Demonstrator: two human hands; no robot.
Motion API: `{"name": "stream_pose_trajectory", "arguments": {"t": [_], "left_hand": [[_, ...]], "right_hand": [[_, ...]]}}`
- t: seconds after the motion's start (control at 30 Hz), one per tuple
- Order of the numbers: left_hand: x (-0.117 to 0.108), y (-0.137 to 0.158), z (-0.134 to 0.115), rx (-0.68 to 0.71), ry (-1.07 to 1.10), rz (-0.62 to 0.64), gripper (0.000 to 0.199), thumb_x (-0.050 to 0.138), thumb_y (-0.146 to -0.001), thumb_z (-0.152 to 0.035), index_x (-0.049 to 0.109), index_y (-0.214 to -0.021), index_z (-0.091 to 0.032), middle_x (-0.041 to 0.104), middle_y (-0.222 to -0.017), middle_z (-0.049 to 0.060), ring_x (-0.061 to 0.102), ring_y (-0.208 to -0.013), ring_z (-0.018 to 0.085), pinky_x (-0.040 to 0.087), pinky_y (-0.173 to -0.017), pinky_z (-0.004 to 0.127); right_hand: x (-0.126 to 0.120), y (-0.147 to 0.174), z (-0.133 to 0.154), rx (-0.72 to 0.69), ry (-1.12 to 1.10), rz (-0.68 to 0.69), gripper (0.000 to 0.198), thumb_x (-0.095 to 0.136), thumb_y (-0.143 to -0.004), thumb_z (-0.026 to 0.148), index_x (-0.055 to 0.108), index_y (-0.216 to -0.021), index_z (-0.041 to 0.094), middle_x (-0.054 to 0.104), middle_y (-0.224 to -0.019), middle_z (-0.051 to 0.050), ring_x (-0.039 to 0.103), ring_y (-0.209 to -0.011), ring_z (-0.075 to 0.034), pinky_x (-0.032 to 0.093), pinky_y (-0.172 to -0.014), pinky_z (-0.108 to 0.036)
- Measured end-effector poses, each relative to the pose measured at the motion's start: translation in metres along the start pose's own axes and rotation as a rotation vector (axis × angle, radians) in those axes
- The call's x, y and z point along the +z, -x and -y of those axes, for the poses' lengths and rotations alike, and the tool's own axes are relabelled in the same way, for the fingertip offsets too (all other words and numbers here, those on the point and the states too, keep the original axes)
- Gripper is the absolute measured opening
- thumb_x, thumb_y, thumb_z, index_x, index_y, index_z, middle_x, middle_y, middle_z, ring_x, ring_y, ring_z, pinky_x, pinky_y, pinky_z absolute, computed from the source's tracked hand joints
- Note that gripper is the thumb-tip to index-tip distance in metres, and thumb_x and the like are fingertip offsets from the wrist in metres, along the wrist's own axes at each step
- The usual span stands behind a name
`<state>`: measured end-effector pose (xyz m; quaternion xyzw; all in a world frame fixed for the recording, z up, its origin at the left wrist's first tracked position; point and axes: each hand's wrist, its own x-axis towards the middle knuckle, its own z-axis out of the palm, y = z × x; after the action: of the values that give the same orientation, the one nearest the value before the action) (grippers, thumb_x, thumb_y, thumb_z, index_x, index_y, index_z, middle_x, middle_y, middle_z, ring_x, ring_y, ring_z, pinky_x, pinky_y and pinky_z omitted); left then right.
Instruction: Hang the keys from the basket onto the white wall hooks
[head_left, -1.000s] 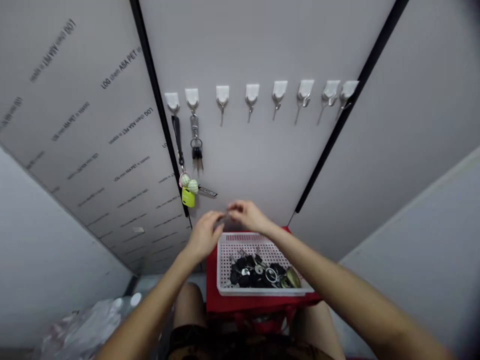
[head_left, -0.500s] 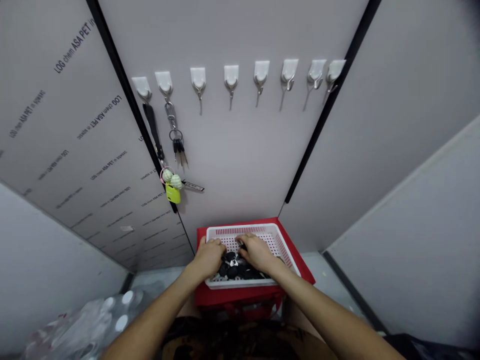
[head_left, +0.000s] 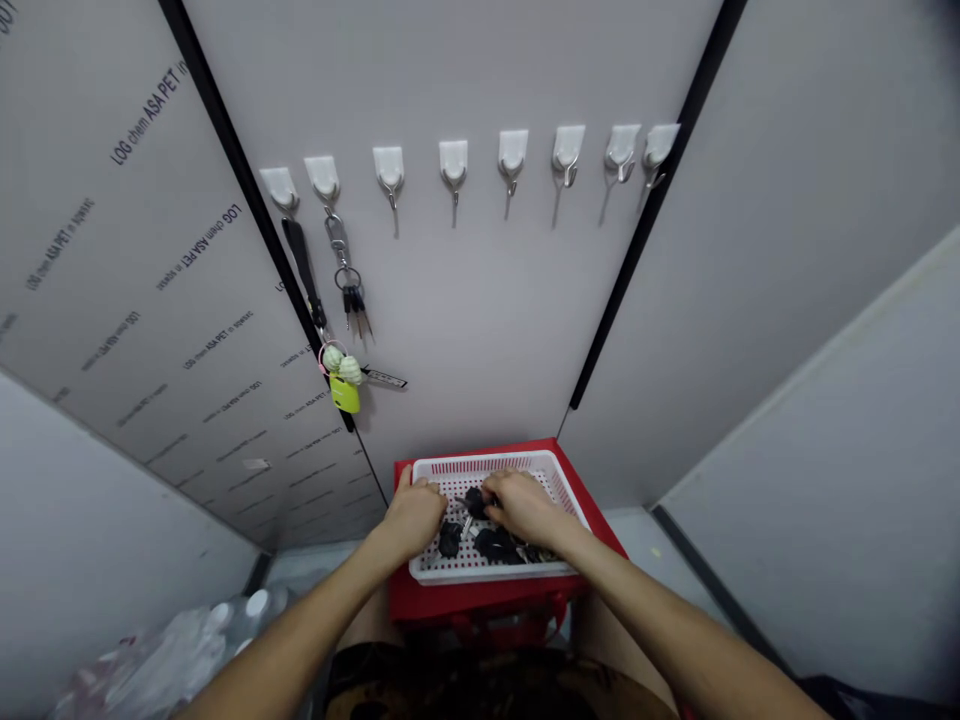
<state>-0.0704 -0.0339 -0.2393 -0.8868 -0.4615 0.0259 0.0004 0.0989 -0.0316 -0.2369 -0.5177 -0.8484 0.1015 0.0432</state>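
A white plastic basket (head_left: 491,577) holds several loose black-headed keys (head_left: 499,546) and key bunches. My left hand (head_left: 415,515) lies over the basket's left side, its fingers curled inward; what they grip is hidden. Reaching into the middle of the basket, my right hand (head_left: 523,508) has its fingers closed at a black-headed key (head_left: 474,501). Silver key blades show just below the fingertips. Another black key head (head_left: 450,540) rests close to my left hand on the perforated floor.
The basket stands on a red bag (head_left: 427,600). On the wall ahead, a row of white hooks (head_left: 453,160) carries a key ring (head_left: 347,279) and a black strap (head_left: 303,268) with a yellow-green tag (head_left: 345,394). Wrapped bottles (head_left: 257,604) stand at lower left.
The black keys have spread apart in the basket, uncovering more of its floor. My right hand has shifted slightly right. The view has tilted a little.
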Motion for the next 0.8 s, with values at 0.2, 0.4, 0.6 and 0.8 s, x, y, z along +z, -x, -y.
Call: {"name": "stream_pose_trajectory", "arguments": {"t": [0.2, 0.4, 0.6, 0.8], "left_hand": [[0.002, 0.001, -0.002, 0.048, 0.033, 0.014, 0.018, 0.04, -0.061, -0.012, 0.055, -0.068, -0.017, 0.057, -0.072, 0.005, 0.048, -0.075, 0.019, 0.014, -0.083, 0.046], [0.0, -0.002, 0.002, -0.011, 0.228, -0.005, 0.008, 0.044, -0.059, -0.015, 0.052, -0.06, -0.014, 0.057, -0.063, 0.003, 0.05, -0.067, 0.016, 0.015, -0.085, 0.043], [-0.021, -0.004, 0.013, -0.186, 1.119, -0.076, 0.006, 0.042, -0.061, -0.022, 0.042, -0.06, -0.015, 0.049, -0.052, -0.003, 0.047, -0.053, 0.01, 0.037, -0.061, 0.026], [-0.033, -0.002, 0.019, -0.186, 1.406, -0.154, 0.011, 0.048, -0.058, -0.023, 0.043, -0.06, -0.014, 0.048, -0.052, -0.004, 0.044, -0.052, 0.008, 0.034, -0.054, 0.02]], "right_hand": [[-0.003, 0.003, -0.011, 0.226, 0.079, -0.077, 0.017, 0.041, -0.065, 0.022, 0.053, -0.076, 0.015, 0.057, -0.076, -0.009, 0.049, -0.073, -0.02, 0.033, -0.063, -0.029], [0.001, 0.006, -0.001, 0.005, -0.179, -0.243, 0.02, 0.042, -0.065, 0.02, 0.053, -0.082, 0.017, 0.056, -0.084, -0.006, 0.045, -0.083, -0.017, 0.032, -0.073, -0.028], [0.0, -0.002, 0.014, -0.1, -0.729, -0.142, 0.033, 0.04, -0.063, 0.011, 0.049, -0.094, 0.016, 0.057, -0.078, -0.002, 0.051, -0.069, -0.011, 0.038, -0.064, -0.023], [-0.014, -0.015, 0.027, -0.118, -1.117, -0.227, 0.022, 0.042, -0.067, 0.021, 0.053, -0.085, 0.014, 0.057, -0.075, -0.002, 0.051, -0.071, -0.011, 0.038, -0.067, -0.023]]}}
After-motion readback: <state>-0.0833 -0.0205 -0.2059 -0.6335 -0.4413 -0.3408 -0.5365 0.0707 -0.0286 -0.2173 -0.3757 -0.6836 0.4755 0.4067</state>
